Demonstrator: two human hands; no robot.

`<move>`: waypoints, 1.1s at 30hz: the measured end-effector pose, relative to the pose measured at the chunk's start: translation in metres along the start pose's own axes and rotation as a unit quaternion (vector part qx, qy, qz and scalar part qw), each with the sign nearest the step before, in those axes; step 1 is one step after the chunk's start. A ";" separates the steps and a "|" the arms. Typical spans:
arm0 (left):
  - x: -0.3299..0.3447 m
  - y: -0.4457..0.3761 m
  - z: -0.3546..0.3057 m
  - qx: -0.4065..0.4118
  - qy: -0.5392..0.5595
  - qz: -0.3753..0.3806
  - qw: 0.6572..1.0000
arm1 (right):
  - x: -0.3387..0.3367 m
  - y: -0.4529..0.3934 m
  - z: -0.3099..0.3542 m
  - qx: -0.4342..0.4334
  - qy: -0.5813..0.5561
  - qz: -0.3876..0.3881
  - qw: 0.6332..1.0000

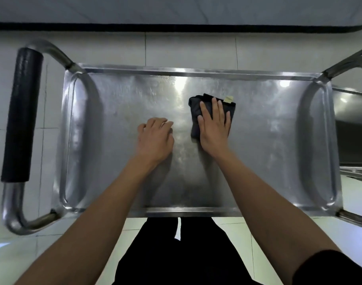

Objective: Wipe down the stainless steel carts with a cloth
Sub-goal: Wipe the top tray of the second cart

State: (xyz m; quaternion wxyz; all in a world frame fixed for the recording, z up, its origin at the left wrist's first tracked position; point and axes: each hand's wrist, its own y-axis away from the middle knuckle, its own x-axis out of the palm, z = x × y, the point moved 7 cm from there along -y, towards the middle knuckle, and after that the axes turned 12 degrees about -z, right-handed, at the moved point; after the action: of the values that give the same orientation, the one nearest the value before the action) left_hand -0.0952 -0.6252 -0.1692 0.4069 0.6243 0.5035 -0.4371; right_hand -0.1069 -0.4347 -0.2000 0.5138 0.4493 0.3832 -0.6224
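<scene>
Right hand (215, 128) presses flat, fingers straight, on a folded dark cloth (212, 114) atop the streaky steel cart (258, 140). Left hand (155, 138) rests beside it, fingers curled under, hidden.

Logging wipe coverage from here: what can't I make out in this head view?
- Steel under the dark cloth and right hand: covered by both.
- Left hand fingertips: curled under, contact unclear.
- Cart lower shelves and wheels: hidden beneath the top tray.
- Second cart: cut off by the right edge.
- Residue versus glare on the tray: unclear.
</scene>
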 end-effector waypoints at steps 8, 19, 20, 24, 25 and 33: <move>-0.014 -0.042 0.010 -0.024 -0.025 0.007 0.999 | -0.001 -0.058 0.016 -0.034 -0.086 0.004 0.996; -0.034 -0.055 0.060 -0.068 -0.012 -0.024 0.997 | 0.002 -0.062 0.025 -0.036 -0.068 -0.008 0.997; -0.036 -0.056 0.067 -0.070 -0.007 -0.028 0.997 | 0.005 -0.065 0.031 -0.046 -0.065 0.001 0.997; -0.046 -0.056 0.099 -0.087 0.000 -0.038 0.995 | 0.017 -0.073 0.062 -0.070 -0.030 0.011 0.997; -0.049 -0.054 0.109 -0.095 -0.004 -0.038 0.995 | 0.020 -0.074 0.072 -0.073 -0.024 0.011 0.997; -0.065 -0.028 0.187 -0.159 -0.036 -0.035 0.986 | 0.048 -0.068 0.157 -0.119 -0.003 0.033 0.992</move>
State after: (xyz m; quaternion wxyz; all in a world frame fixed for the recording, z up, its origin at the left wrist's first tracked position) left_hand -0.1554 -0.8159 -0.1627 0.5034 0.5177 0.5730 -0.3876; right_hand -0.2035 -0.5841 -0.1976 0.5845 0.3957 0.4379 -0.5568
